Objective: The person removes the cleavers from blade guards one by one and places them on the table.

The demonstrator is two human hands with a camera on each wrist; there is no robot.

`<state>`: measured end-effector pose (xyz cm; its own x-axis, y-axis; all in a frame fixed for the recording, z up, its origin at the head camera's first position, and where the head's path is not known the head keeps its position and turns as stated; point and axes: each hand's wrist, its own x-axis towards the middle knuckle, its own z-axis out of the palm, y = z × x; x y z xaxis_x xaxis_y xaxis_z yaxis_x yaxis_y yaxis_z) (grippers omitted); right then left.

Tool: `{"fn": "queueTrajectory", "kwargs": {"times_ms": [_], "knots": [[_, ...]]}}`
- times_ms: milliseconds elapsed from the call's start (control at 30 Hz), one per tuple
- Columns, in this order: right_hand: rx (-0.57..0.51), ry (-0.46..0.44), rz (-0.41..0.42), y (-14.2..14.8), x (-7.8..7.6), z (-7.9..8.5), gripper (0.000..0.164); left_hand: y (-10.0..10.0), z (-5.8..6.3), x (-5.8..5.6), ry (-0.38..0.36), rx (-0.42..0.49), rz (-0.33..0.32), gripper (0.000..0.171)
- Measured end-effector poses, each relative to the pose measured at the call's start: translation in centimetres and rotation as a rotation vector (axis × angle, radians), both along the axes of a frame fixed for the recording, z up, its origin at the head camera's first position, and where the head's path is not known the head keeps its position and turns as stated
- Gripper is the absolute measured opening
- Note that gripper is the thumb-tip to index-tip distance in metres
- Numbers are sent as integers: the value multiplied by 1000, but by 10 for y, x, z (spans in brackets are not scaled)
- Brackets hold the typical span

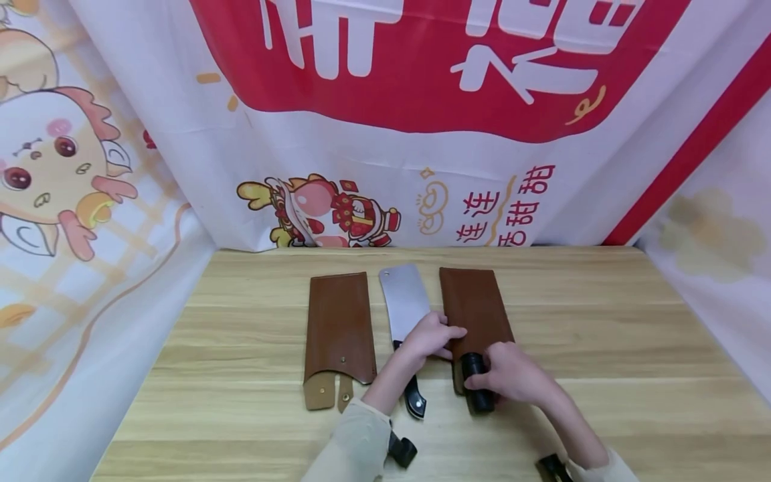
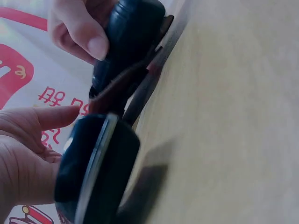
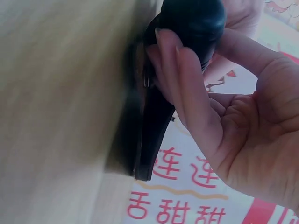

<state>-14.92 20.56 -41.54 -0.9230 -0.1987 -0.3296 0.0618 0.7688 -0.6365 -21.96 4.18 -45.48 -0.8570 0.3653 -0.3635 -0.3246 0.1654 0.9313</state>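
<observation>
Brown sheath [image 1: 474,301] and backdrop: It lies toward four o'clock from the middle of the head view, while white cloth [image 1: 373,144] printed in red hangs at twelve o'clock beyond it.
Wooden table [image 1: 602,335]: Pale, streaked boards spread beneath your hands, reaching to the foot of the cloth.
Second sheath [image 1: 340,314]: Another brown case rests at nine o'clock from the first, well apart from it, its curved mouth facing six o'clock.
Cleaver [image 1: 406,294]: Flat between the two cases, it points its silver blade to eleven o'clock and its black grip to about five, under your left forearm.
Your right hand [image 1: 512,375]: Fingers and thumb are clamped on the black handle at the brown sheath's six o'clock end.
Your left hand [image 1: 426,335]: Thumb and forefinger stand apart, extended to the sheath's edge at nine o'clock, just beside the cleaver; the left wrist view hides the other fingers behind the cleaver's grip.
Black handle [image 1: 480,403]: It juts from the sheath's mouth toward six o'clock; what sits inside the leather is hidden from you.
Tan straps [image 1: 319,393]: Two short, studded tabs extend toward six o'clock from the second sheath.
</observation>
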Motion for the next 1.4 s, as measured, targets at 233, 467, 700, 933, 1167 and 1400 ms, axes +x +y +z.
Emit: {"fn": "queueTrajectory", "kwargs": {"times_ms": [233,467,700,933,1167,1400], "knots": [[41,138,87,-1,11,17,30,-1,4,-5,-103,183,73,45],[-74,143,85,0,12,34,22,-12,21,-11,-124,354,153,48],[-178,104,46,3,7,34,32,-21,29,-10,-86,422,209,45],[-424,-39,16,1,2,26,40,-30,35,-11,-44,443,225,51],[-582,-99,33,1,-2,18,39,-37,41,-12,-59,475,268,51],[-577,-79,71,-1,-3,21,37,-46,44,-20,-82,515,272,39]]}}
